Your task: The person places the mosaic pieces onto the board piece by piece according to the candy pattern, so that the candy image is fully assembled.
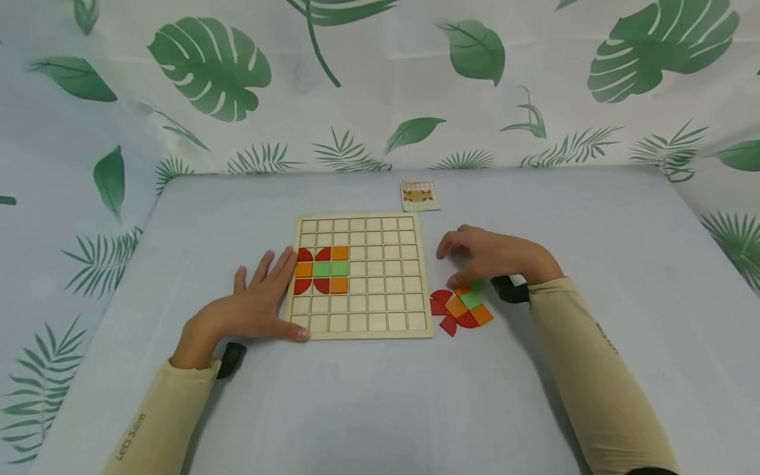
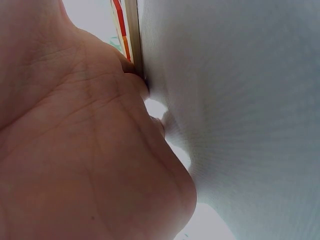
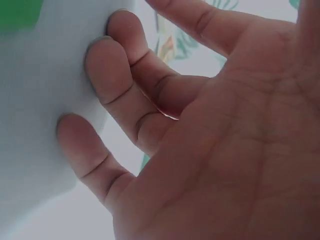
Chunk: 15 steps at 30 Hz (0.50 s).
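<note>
A wooden grid board (image 1: 356, 333) lies on the table. Its left side holds red rounded pieces (image 1: 322, 285), orange squares (image 1: 340, 253) and green squares (image 1: 321, 269). My left hand (image 1: 252, 310), fingers spread, rests against the board's left edge, with the thumb at its lower left corner. The board's edge (image 2: 132, 30) also shows in the left wrist view. To the right of the board, my right hand (image 1: 489, 254) hovers over a loose pile of red, orange and green pieces (image 1: 471, 300). Its fingers (image 3: 109, 70) are bent loosely; I see nothing held between them.
A small pattern card (image 1: 420, 196) lies behind the board, printed with a red, orange and green figure on a grid. A leaf-print cloth (image 1: 356, 86) hangs behind the pale table (image 1: 380, 409).
</note>
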Tool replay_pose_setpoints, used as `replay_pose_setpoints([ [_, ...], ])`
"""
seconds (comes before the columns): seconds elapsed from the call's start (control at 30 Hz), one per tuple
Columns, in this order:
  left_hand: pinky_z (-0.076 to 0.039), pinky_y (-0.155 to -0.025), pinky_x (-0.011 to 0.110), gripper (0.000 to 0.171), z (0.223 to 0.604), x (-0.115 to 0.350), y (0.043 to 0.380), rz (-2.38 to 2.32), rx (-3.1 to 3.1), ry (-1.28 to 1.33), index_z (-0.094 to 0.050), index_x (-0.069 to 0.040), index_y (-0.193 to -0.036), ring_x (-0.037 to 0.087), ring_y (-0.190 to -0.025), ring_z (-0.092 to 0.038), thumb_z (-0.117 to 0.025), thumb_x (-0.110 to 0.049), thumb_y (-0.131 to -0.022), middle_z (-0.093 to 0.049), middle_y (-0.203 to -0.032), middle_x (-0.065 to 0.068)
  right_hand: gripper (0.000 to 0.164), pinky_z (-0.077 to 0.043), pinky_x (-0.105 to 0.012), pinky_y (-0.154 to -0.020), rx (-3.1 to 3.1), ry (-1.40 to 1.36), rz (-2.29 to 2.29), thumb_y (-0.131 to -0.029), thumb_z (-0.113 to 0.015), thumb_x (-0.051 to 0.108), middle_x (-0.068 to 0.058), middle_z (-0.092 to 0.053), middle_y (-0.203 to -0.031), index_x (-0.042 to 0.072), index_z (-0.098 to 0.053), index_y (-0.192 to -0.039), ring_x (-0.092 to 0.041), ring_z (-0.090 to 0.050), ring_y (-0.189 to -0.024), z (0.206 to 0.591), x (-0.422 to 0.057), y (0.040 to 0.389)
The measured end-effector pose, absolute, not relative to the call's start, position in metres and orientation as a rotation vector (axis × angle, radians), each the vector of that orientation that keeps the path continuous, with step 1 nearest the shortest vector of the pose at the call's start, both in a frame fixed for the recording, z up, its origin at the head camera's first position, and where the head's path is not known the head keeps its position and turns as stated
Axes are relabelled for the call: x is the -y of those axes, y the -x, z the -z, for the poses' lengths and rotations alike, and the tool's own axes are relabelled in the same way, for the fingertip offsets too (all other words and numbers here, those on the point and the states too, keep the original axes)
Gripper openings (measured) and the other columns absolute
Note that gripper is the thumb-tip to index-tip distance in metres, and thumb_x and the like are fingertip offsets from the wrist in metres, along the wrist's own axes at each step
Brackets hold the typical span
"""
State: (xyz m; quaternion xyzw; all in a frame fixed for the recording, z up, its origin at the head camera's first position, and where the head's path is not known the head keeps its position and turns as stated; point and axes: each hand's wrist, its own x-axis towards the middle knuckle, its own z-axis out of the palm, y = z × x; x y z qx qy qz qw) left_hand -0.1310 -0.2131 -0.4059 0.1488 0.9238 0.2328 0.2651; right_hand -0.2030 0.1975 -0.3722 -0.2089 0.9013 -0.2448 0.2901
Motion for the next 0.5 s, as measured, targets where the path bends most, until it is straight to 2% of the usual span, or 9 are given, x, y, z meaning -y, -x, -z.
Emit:
replay_pose_setpoints([
  [0.2,0.018,-0.116,0.074,0.144,0.4055,0.2129,0.1313,-0.62,-2.495,-0.401,0.007,-0.007,-0.171,0.043,-0.16,0.021,-0.089,-0.061,-0.078,0.013,-0.179,0.014,0.041,-0.046,-0.05,-0.097,-2.41,0.582,0.656,-0.088,-0.087,0.021,-0.01,-0.055,-0.117,0.014,-0.065,-0.122,-0.033,-0.046,-0.121,0.373,-0.2022,0.205],
  [0.4,0.018,-0.116,0.074,0.144,0.4041,0.2125,0.131,-0.622,-2.494,-0.396,0.007,-0.007,-0.171,0.043,-0.16,0.021,-0.089,-0.06,-0.078,0.013,-0.179,0.014,0.022,-0.047,-0.045,-0.091,-2.474,0.587,0.711,-0.096,-0.08,0.018,-0.011,-0.056,-0.106,0.009,-0.067,-0.112,-0.031,-0.051,-0.109,0.3787,-0.1982,0.209],
  [0.5,0.017,-0.117,0.074,0.144,0.4042,0.2127,0.1309,-0.625,-2.492,-0.399,0.007,-0.006,-0.171,0.043,-0.16,0.02,-0.089,-0.06,-0.078,0.012,-0.179,0.015,0.022,-0.046,-0.045,-0.09,-2.47,0.576,0.74,-0.097,-0.08,0.02,-0.011,-0.057,-0.105,0.008,-0.067,-0.11,-0.031,-0.051,-0.108,0.3792,-0.1988,0.2092],
])
